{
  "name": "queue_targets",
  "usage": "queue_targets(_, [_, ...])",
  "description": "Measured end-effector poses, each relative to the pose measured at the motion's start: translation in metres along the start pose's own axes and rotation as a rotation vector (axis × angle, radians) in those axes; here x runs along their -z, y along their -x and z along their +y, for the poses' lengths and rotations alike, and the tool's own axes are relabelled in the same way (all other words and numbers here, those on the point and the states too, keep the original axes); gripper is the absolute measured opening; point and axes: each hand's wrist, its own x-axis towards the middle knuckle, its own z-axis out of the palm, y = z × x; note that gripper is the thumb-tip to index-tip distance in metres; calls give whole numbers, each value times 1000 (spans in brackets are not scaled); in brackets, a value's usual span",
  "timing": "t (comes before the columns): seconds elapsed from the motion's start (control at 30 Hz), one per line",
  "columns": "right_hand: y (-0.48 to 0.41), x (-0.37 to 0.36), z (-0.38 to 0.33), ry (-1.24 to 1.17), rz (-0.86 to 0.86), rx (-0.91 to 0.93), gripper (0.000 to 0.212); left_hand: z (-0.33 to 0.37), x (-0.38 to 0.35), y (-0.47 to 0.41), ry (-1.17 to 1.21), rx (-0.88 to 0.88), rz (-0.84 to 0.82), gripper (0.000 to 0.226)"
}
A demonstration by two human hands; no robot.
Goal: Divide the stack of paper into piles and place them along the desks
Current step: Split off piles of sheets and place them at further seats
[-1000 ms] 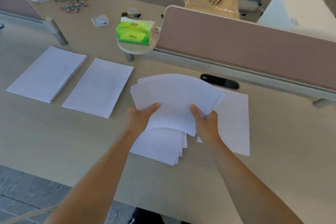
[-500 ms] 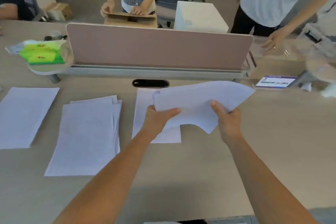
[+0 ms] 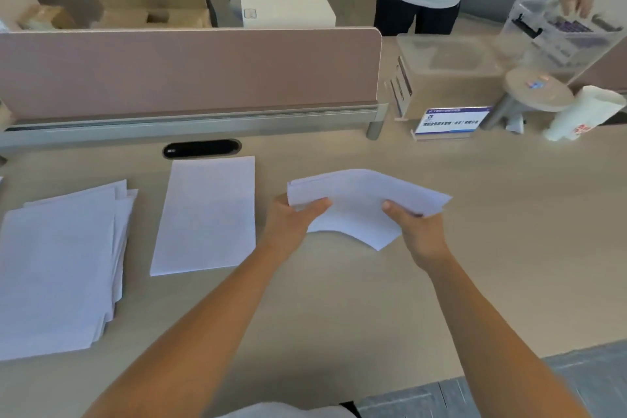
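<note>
- Status: two lots of paper lie on the desk; a third is in hand and not yet put down. My read is mid-task, in the placing step.
- Left hand grips the left edge of the held sheaf, thumb on top and fingers underneath.
- Right hand grips the sheaf's right side the same way, with the thumb lying on the top sheet.
- The sheaf sits to the right of the neat pile, apart from it. It seems lifted clear of the desk, with a shadow below it.
- The sheaf is thin, white and limp. It bows upward between the two grips, and one corner droops toward me.
- The neat pile is squared, its edges flush, lying flat just in front of the dark oval cable slot.
- The loose pile at far left is thicker, with sheets fanned and offset at the top right corner. It probably wants squaring.
- The desk is smooth, matt and pale wood in tone. The bare stretch to the right looks like the next drop spot.
- Left to do: set this sheaf down. I cannot tell whether more stock or other piles exist outside the view.
- Behind stands the divider panel, fabric-like, dusty pink, with a rounded corner on a grey metal rail.
</note>
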Motion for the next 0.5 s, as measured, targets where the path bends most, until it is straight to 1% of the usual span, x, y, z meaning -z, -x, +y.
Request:
queue_targets(0.1, [-9, 8, -6, -49, 22, 54, 26, 3, 4, -3, -66, -34, -19, 27])
queue_targets(0.2, [-15, 17, -2, 7, -70, 27, 26, 4, 13, -11, -129, -13, -52, 34])
queue_targets(0.27, [-15, 16, 3, 38, -115, -19, 25, 4, 10, -14, -104, 18, -41, 30])
queue_targets(0.33, [-18, 12, 6, 6, -94, -16, 23, 5, 3, -15, -56, 40, 14, 22])
queue_targets(0.4, [-22, 7, 2, -21, -61, 6, 22, 7, -1, -16, -3, 25, 45, 17])
queue_targets(0.43, [-25, 6, -1, -30, -53, 22, 22, 8, -1, -16, 1, 10, 58, 17])
queue_targets(0.5, [-30, 9, -3, -42, -59, 36, 20, 6, 6, -19, -4, 9, 59, 27])
